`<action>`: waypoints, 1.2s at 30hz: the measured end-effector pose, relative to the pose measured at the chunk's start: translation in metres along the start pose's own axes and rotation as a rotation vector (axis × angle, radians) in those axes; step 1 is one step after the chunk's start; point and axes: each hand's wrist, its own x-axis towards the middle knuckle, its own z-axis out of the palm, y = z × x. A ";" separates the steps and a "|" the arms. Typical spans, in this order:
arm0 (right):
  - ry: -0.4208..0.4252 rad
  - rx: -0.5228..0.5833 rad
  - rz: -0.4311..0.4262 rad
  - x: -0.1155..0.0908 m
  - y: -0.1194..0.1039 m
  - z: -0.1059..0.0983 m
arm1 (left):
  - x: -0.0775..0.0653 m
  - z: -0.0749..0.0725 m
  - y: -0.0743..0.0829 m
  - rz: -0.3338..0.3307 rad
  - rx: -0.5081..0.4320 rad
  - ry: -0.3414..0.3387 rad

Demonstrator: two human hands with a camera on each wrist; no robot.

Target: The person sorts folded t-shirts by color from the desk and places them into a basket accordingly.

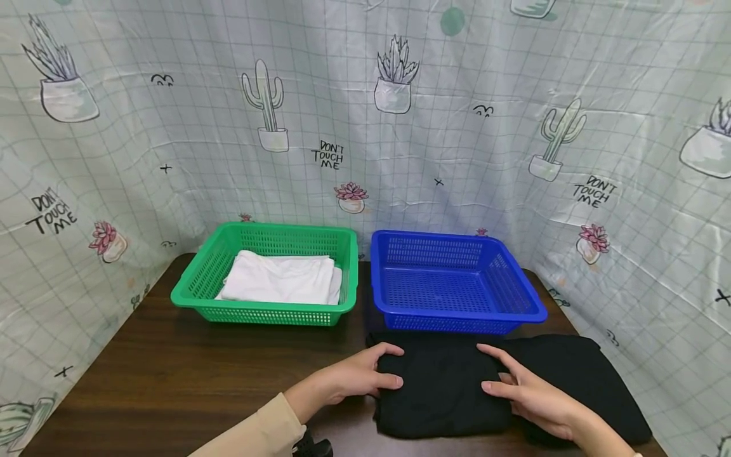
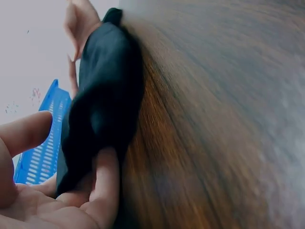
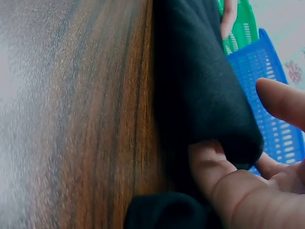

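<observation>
A folded black cloth lies in front of the blue basket, between the two hands. My left hand grips its left end, index finger and thumb over the top. In the left wrist view, other fingers go beneath the cloth while the thumb stands off it. On the opposite end, my right hand holds the cloth the same way; one finger is tucked under the fold in the right wrist view. Fingertips under the cloth are hidden.
A second folded black cloth lies right of the first, partly behind the right hand. Folded white cloth sits inside the green basket at the back left. The dark wooden table meets a printed curtain behind the baskets.
</observation>
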 end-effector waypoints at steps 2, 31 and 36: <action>-0.003 0.007 -0.011 0.003 0.001 0.001 | 0.001 0.002 0.001 0.008 0.039 0.019; 0.128 0.012 -0.177 0.020 0.000 0.041 | -0.002 0.009 -0.001 0.031 0.042 0.054; 0.025 -0.050 -0.257 0.004 -0.017 0.038 | -0.016 0.015 0.012 0.065 0.071 0.046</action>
